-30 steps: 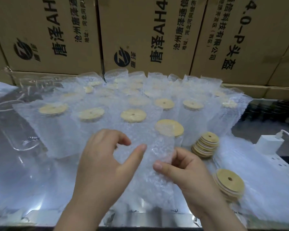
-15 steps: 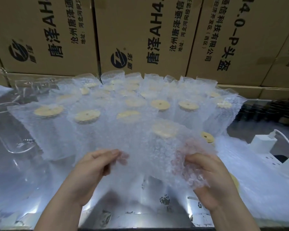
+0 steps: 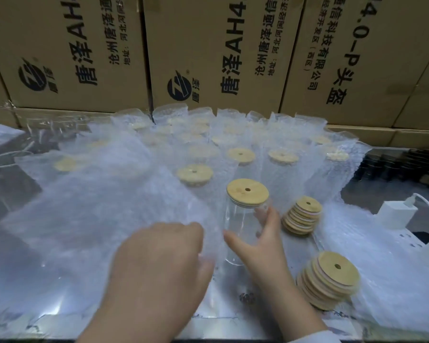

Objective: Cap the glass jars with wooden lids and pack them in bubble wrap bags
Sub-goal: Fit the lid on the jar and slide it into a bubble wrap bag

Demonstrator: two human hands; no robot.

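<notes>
A clear glass jar point(image 3: 235, 221) stands upright near the table's middle, capped with a round wooden lid point(image 3: 247, 193). My right hand point(image 3: 260, 246) wraps around the jar's lower right side, thumb in front and fingers behind. My left hand point(image 3: 159, 263) holds a bubble wrap bag point(image 3: 97, 214) that spreads out to the left, blurred. Behind stand several capped jars in bubble wrap bags point(image 3: 240, 155). Two stacks of loose wooden lids lie on the right, one near point(image 3: 330, 278) and one farther point(image 3: 302, 215).
Cardboard boxes point(image 3: 208, 53) form a wall behind the reflective table point(image 3: 221, 325). More bubble wrap point(image 3: 394, 280) lies at the right, beside a white power strip with a charger point(image 3: 396, 214). An empty glass jar point(image 3: 3, 164) sits at far left. Dark items point(image 3: 401, 167) sit at right rear.
Both hands held the bubble wrap bag spread in front of the jar. Now the bag has swung left in my left hand, and my right hand has let go and grips the capped jar.
</notes>
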